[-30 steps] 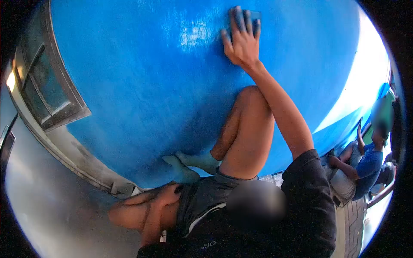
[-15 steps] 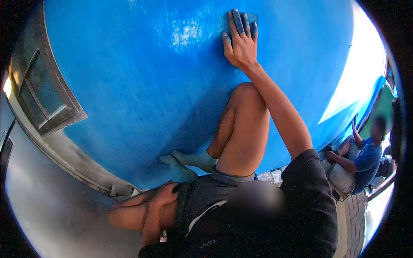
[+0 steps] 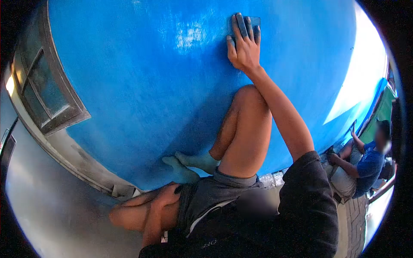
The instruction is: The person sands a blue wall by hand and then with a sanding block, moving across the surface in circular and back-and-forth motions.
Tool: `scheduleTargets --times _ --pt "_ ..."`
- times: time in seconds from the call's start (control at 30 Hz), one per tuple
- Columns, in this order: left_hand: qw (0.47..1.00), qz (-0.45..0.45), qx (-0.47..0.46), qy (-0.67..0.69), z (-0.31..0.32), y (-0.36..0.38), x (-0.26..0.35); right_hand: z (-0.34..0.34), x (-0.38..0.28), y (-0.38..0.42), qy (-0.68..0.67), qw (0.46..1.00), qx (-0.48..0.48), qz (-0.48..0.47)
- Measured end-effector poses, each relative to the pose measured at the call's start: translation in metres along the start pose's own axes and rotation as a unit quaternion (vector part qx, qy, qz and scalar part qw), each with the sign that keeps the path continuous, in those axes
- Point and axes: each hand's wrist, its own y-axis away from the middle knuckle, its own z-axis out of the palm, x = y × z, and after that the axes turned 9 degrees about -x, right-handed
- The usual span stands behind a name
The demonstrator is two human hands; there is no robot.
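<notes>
My right hand (image 3: 246, 51) lies stretched up against a large glossy blue panel (image 3: 142, 86). Under its fingers is a thin dark rectangular sheet, like sandpaper (image 3: 256, 20), pressed flat to the panel; its lower part is covered by the fingers. Dark grey smears coat those fingertips. My left hand (image 3: 167, 195) rests on my thigh beside the hem of my dark shorts (image 3: 206, 193), fingers laid along the leg, with dark fingertips and nothing visible in it.
A dark-framed window (image 3: 47, 99) is set at the left of the panel. My raised knee (image 3: 249, 96) stands close below my right forearm. At far right another person in a blue shirt (image 3: 371, 162) sits with one hand on the panel. Grey floor (image 3: 51, 193) lies at lower left.
My right hand and the sandpaper have slid slightly downward on the panel. The whole view has shifted a little. My left hand stays on the thigh.
</notes>
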Motion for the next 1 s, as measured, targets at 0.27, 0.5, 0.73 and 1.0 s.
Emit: scheduleTargets --times 0.27,0.5,0.73,1.0 --pt "0.999 0.023 -0.001 0.024 -0.002 0.002 0.003 0.001 0.001 0.001 0.007 1.000 -0.001 0.001" --pt "0.999 0.039 0.018 0.020 0.001 0.000 0.000 0.000 0.001 0.000 0.010 1.000 -0.003 0.006" --pt "0.998 0.054 0.018 0.003 0.003 -0.004 -0.003 0.003 0.000 0.000 0.006 1.000 -0.008 0.002" --pt "0.996 0.061 0.042 0.045 0.010 -0.001 -0.012 0.004 -0.002 -0.003 0.028 0.999 -0.026 0.013"
